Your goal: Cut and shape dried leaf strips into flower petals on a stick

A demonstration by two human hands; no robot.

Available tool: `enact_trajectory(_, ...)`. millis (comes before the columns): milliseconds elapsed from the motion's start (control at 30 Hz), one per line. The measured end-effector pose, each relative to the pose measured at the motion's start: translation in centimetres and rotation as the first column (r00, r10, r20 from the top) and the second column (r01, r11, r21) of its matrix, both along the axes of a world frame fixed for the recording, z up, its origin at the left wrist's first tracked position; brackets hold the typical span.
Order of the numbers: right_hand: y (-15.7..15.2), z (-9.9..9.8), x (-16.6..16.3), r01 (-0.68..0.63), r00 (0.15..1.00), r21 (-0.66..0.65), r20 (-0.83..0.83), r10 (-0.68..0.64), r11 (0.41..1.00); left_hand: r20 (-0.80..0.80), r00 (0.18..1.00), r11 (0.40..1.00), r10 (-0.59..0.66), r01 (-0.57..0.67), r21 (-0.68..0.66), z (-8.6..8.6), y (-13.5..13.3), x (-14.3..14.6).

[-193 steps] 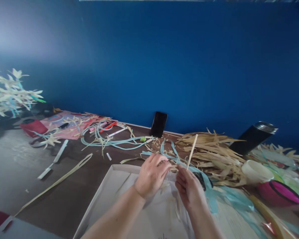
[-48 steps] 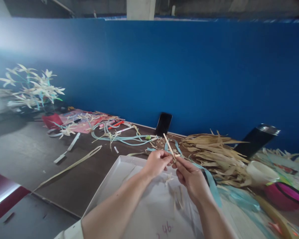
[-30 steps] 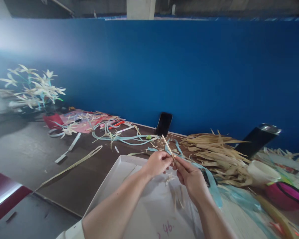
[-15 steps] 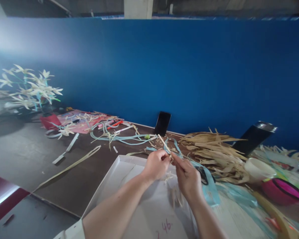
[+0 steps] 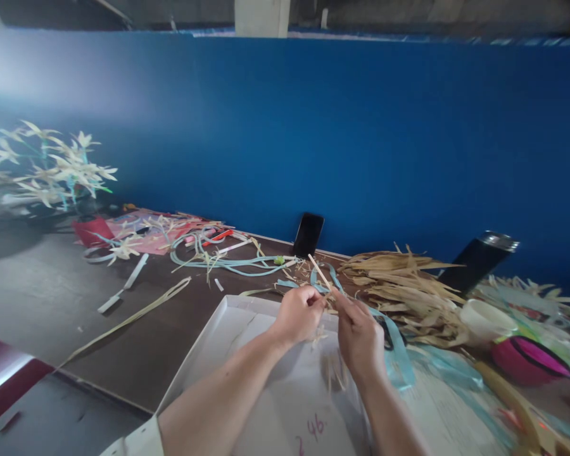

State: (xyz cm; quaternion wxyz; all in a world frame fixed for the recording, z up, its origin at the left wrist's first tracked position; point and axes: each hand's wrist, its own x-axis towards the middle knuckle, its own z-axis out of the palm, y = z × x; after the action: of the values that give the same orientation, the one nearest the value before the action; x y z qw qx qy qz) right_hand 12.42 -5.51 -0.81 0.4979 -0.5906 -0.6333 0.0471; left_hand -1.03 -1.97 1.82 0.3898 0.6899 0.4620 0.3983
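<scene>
My left hand and my right hand meet fingertip to fingertip over the far edge of a shallow white tray. Between them they pinch a thin pale straw strip that sticks up and away to the left. Small straw scraps lie in the tray below my right hand. A light blue ribbon runs on the table under and beside my right hand.
A heap of dry straw leaves lies at the right. A black phone leans on the blue wall, with a black flask, a white cup and a pink bowl to the right. Blue cords and straw flowers lie at the left.
The straw strip has tipped from leaning right to leaning left, and less of it sticks out above my fingers. Both hands have stayed together over the tray's far edge.
</scene>
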Motion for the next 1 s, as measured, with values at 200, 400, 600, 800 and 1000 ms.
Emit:
enact_trajectory(200, 0.5, 0.6, 1.3, -0.07, 0.746, -0.16, -0.663, -0.055, 0.985, 0.064, 0.998, 0.998, -0.011, 0.015, -0.059, 0.4, 0.1, -0.1)
enact_trajectory(400, -0.5, 2.1, 0.5, -0.553, 0.428, -0.139, -0.893, 0.138, 0.821, 0.096, 0.995, 0.999, -0.023, 0.028, -0.047, 0.0, 0.4, -0.1)
enact_trajectory(600, -0.3, 1.7, -0.3, -0.559, 0.483, -0.203, -0.868, 0.117, 0.804, 0.032, 0.998, 0.997, -0.055, 0.053, 0.059, 0.2, 0.2, -0.3)
enact_trajectory(800, 0.2, 0.8, 0.4, -0.271, 0.78, -0.268, -0.624, 0.048, 0.925, -0.056, 0.998, 0.997, -0.02, 0.024, 0.077, 0.1, 0.1, -0.3)
enact_trajectory(1000, 0.3, 0.4, 1.2, 0.012, 0.98, -0.118, -0.196, -0.035, 0.993, -0.172, 0.983, 0.997, -0.062, 0.069, 0.032, -0.1, 0.7, -0.8)
